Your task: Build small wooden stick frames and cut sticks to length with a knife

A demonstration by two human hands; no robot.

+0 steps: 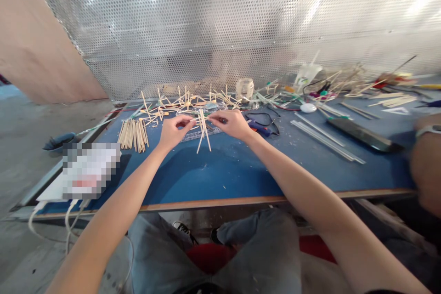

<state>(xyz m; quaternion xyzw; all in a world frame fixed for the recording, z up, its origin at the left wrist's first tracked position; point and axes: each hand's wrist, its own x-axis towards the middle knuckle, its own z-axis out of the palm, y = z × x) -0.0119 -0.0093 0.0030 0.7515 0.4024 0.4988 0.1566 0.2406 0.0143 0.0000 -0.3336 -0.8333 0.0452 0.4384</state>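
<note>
Above the blue tabletop, a small frame of crossed wooden sticks [203, 132] hangs between my two hands. My left hand [175, 130] pinches it from the left side with thumb and fingertips. From the right, my right hand [231, 122] grips it in the same way, with fingers closed. Two of its sticks cross and point downward. Exactly how the parts join is too small to tell. Behind and below lies a clear ruler [193, 136], partly covered by the hands. A blue glue gun [259, 127] with a black cord rests just right of my right hand.
Loose wooden sticks [132, 136] lie in a pile at left, near a white box [51, 188] with cables. Joined stick pieces [161, 111], a jar [244, 89] and a perforated metal panel [220, 18] stand behind. Clear glue sticks [324, 141] and another person's arm [427, 165] are at right.
</note>
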